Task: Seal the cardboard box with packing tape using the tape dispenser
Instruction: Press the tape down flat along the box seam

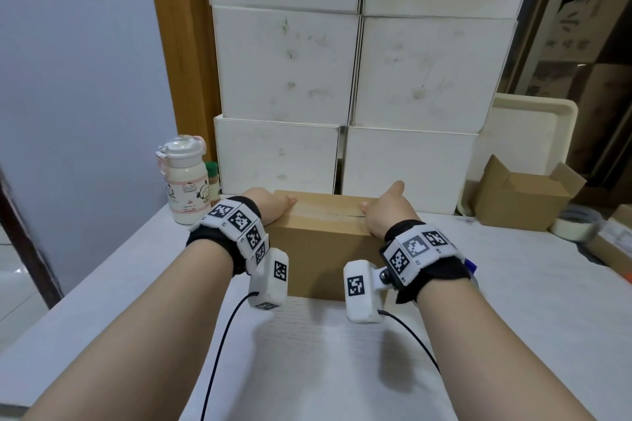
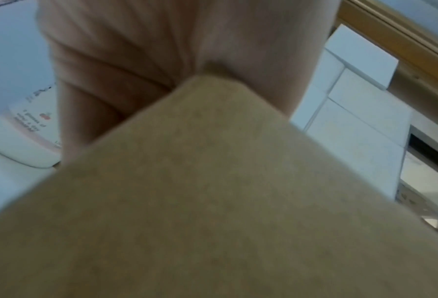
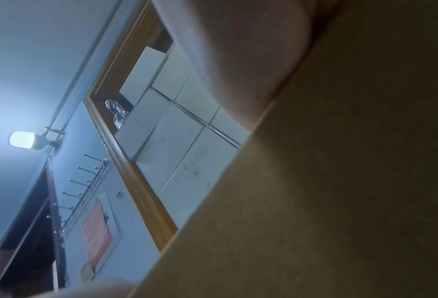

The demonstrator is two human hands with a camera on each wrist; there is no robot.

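A brown cardboard box (image 1: 321, 243) stands in the middle of the white table (image 1: 342, 369), its top flaps down with a seam showing along the top. My left hand (image 1: 270, 207) holds the box's left end, thumb laid over the top edge; its fingers are hidden behind the box. In the left wrist view the left hand (image 2: 187, 50) straddles a corner of the box (image 2: 213, 201). My right hand (image 1: 386, 212) presses on the right end, thumb on top and fingers stretched straight past the box. A roll of tape (image 1: 578, 224) lies at the far right.
Stacked white boxes (image 1: 359, 79) form a wall just behind the cardboard box. A cartoon-printed bottle (image 1: 186, 181) stands at the back left. A small open cardboard box (image 1: 523, 198) and a white tray (image 1: 533, 133) are at the back right.
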